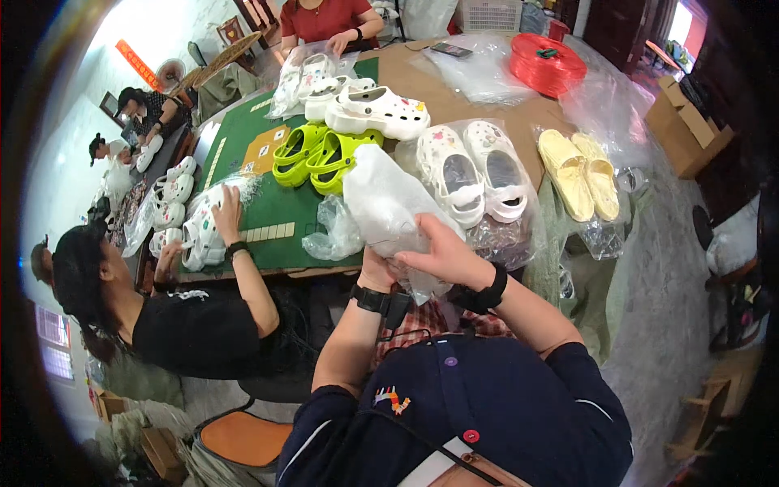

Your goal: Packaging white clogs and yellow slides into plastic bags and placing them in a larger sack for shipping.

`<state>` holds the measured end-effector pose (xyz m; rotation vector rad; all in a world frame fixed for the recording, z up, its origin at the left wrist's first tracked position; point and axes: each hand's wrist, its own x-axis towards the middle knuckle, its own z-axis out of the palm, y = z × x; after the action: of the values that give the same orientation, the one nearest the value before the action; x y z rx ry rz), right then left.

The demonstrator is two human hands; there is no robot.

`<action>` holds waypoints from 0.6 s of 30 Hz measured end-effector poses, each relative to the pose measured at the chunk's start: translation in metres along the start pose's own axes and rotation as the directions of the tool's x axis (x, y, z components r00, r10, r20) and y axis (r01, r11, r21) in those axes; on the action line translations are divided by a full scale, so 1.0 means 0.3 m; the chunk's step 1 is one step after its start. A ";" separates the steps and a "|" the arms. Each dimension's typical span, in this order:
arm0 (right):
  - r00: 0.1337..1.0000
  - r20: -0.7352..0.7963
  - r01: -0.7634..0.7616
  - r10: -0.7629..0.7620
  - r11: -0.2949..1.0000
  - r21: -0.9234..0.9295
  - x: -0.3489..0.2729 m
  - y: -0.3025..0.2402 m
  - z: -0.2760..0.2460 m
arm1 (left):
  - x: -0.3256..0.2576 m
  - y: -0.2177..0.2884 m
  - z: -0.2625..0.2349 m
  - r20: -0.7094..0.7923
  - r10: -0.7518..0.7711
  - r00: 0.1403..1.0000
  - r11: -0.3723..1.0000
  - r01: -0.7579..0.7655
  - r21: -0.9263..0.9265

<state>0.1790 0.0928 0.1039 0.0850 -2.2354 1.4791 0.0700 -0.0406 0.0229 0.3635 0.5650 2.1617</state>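
Observation:
At the table's near edge, both my hands hold a clear plastic bag [388, 199] with something white in it, whose kind I cannot make out. My right hand [446, 252] grips its near right side, thumb and fingers on the film. Under its lower end is my left hand [378, 270], closed on the bag, its fingers mostly hidden. Just left of the bag lies crumpled clear plastic [334, 230]. Lime-green clogs [324, 156] stand beyond it. To the right, white clogs with charms [475, 174] rest on clear plastic.
Yellow slippers [578, 174] lie farther right. Behind are more white clogs [377, 109], a roll of red plastic twine [548, 65] and a phone [451, 50]. A co-worker at left handles a bagged clog [204, 223]; another in red [329, 24] works across the table. A cardboard box [686, 130] stands right.

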 end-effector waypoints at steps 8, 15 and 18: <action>0.933 -0.257 -0.228 0.251 0.967 0.116 -0.009 0.235 -0.067 | -0.012 0.114 0.066 0.439 0.599 0.669 -0.764 0.314 0.563; 0.882 -0.210 -0.334 0.422 0.873 0.354 0.002 0.167 -0.083 | -0.044 0.271 -0.165 -0.325 0.590 0.739 0.481 0.002 0.877; 0.845 -0.257 -0.163 0.470 0.683 0.712 -0.010 0.124 -0.152 | -0.080 0.295 0.056 -0.119 0.328 0.937 0.931 -0.300 0.207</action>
<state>0.1860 0.1483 0.0854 -0.4052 -1.3160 2.1960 0.0325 -0.1027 0.0812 0.4164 0.8470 2.4679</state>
